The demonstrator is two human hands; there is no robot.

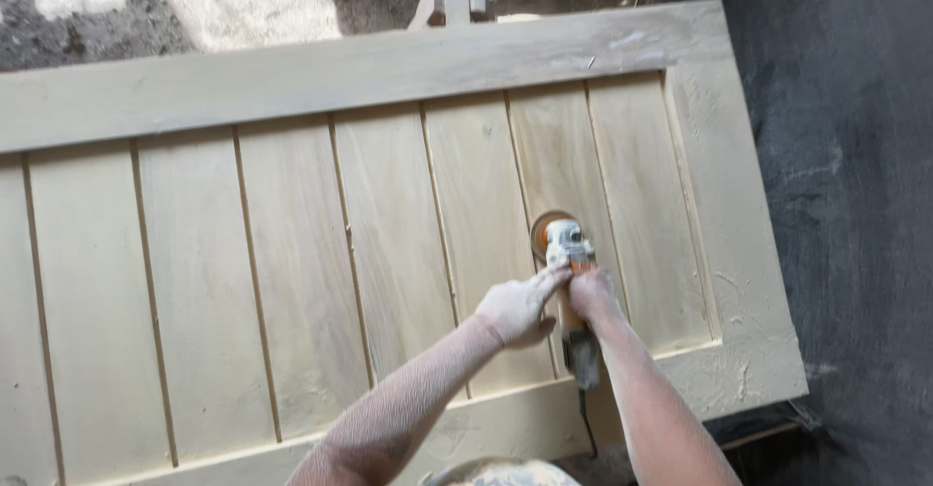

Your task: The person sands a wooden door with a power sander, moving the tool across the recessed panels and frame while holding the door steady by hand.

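head: my left hand (520, 306) lies curled over the grinder (571, 292), fingers closed on its side | my right hand (591, 296) grips its body, cord trailing off the door's near edge | grinder disc (546, 230) rests on a plank right of the door's (292, 253) middle | everything dusted pale

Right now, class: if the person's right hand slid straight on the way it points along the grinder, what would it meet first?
The right hand points up the picture along the angle grinder. It would first meet the grinder's head and orange sanding disc, then probably the wooden door panel; depth is unclear.
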